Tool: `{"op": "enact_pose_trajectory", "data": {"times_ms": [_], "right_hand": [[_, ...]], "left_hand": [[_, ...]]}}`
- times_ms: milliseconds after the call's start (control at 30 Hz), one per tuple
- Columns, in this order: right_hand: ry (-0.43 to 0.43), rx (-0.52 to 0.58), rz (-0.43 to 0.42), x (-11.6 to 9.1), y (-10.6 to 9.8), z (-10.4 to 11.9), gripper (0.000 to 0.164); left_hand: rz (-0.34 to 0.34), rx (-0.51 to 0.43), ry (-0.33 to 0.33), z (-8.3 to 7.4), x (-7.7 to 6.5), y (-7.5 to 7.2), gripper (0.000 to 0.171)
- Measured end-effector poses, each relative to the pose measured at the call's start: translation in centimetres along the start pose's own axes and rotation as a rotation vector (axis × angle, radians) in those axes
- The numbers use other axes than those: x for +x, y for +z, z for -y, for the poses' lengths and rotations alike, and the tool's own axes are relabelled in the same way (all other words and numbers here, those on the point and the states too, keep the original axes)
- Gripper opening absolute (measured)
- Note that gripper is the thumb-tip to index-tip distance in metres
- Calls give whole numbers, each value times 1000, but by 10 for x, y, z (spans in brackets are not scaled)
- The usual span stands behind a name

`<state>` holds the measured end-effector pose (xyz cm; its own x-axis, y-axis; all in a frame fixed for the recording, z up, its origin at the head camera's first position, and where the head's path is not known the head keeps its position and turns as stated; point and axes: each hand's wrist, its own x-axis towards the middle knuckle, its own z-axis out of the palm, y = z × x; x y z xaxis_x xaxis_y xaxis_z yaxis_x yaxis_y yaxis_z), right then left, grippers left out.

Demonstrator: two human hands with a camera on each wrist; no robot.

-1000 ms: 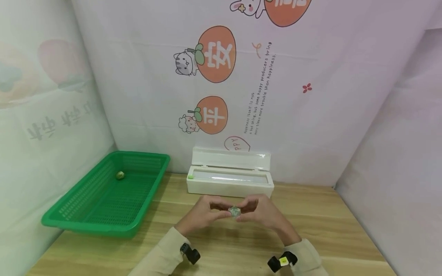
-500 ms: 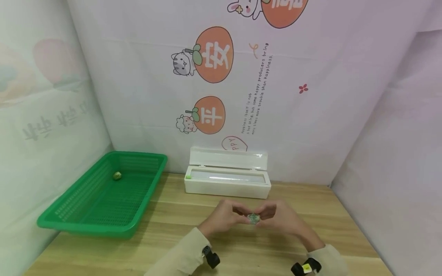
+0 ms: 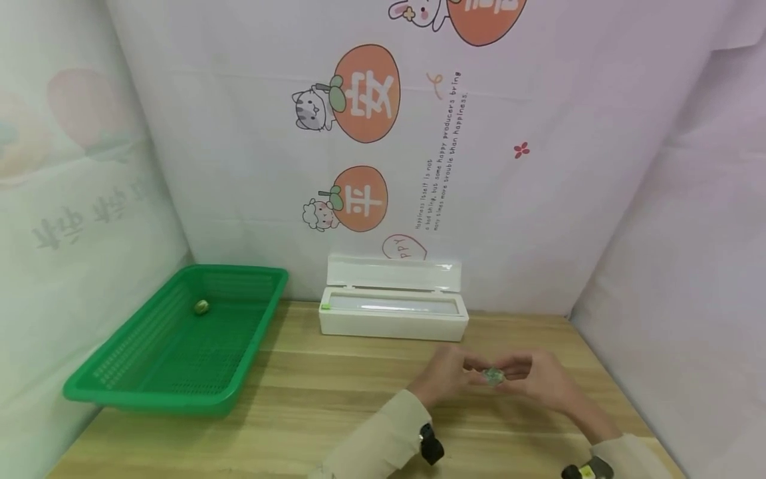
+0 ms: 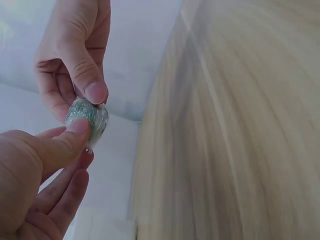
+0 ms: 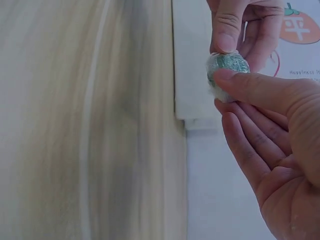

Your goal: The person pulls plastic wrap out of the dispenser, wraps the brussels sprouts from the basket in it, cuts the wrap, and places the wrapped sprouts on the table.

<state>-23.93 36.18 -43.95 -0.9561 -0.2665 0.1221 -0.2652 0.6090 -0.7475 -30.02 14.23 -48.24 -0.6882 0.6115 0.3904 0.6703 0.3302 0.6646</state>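
Note:
Between my two hands is a small round green thing wrapped in clear plastic film (image 3: 493,376), above the table to the right of centre. My left hand (image 3: 445,374) pinches its left side with thumb and fingers. On the opposite side, my right hand (image 3: 541,380) pinches it too. Seen close up in the left wrist view, the wrapped green thing (image 4: 87,119) has crinkled, shiny film with a loose bit at its lower end. Both thumbs press on it in the right wrist view, where the wrapped green thing (image 5: 227,75) looks mottled green and whitish.
At the back stands a long white cling film dispenser (image 3: 393,324) with its lid raised. A green plastic basket (image 3: 239,392) sits at the left, holding a small round greenish thing (image 3: 201,307). Printed white cloth (image 3: 514,253) walls the wooden table (image 3: 323,379) at the back and sides.
Both hands have moved to the right together, carrying the wrapped green thing from in front of the dispenser to right of it. The view has shifted slightly; basket and dispenser stay put.

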Motion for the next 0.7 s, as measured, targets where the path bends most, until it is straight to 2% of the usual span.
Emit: {"op": "enact_pose_trajectory", "data": {"times_ms": [300, 567, 700], "right_hand": [[-14, -18, -2, -11, -7, -22, 33], [33, -19, 53, -20, -5, -36, 30], [1, -18, 67, -25, -1, -41, 28]], "left_hand": [[-6, 142, 5, -3, 14, 32, 25], [48, 69, -60, -14, 14, 43, 18], [63, 96, -121, -20, 12, 50, 18]]}}
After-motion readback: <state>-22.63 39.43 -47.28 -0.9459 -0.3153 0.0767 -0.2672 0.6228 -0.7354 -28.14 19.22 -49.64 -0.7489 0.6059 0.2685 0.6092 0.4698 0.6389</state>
